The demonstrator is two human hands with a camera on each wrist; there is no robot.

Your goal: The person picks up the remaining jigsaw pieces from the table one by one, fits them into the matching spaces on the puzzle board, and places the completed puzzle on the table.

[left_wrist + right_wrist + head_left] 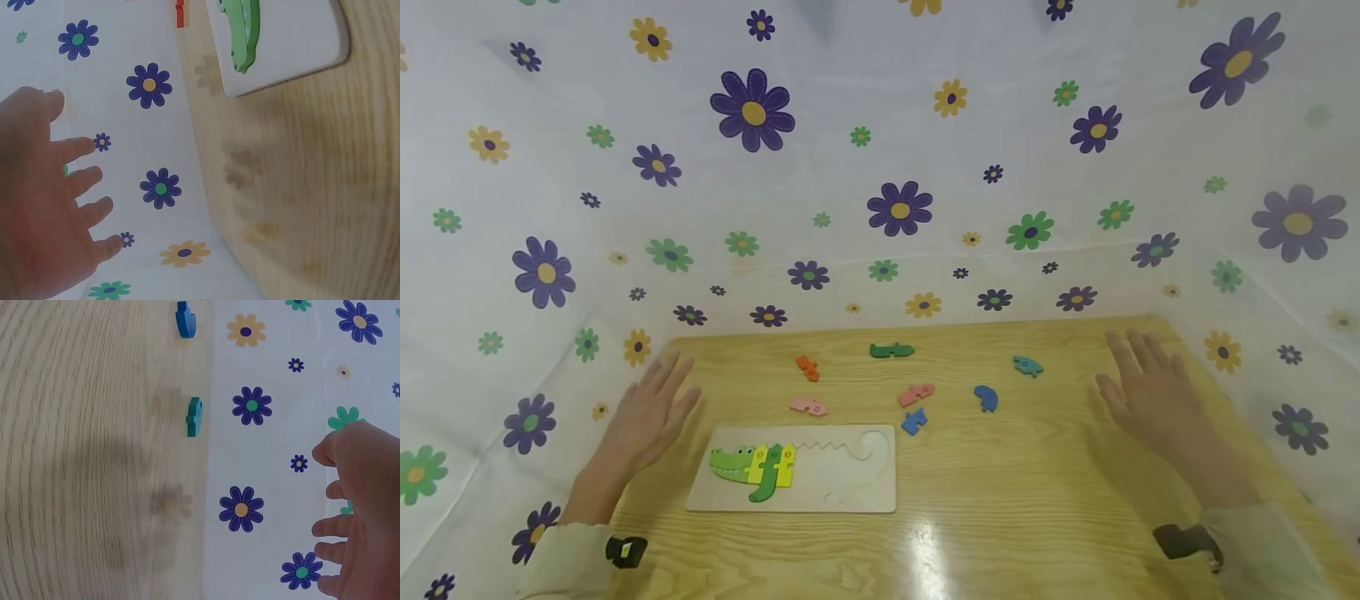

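Note:
My left hand [643,417] is held over the table's left side with its fingers extended, holding nothing. Just right of it lies a pale wooden puzzle board [850,492] with a crocodile-shaped recess. In the recess sit a green crocodile head [732,464], two yellow pieces and a green leg piece [769,473]. On the right side my right hand [1157,400] is spread and holds nothing. Nearest to it is a teal piece [1027,366], with a blue curved piece [987,398] farther left. Both wrist views show the fingers apart, touching no piece.
Behind the board lie loose pieces: orange [808,367], dark green [892,351], light pink [808,407], darker pink [917,394] and blue [914,421]. A white flowered cloth [820,183] rises around the back and sides of the wooden table [1000,508].

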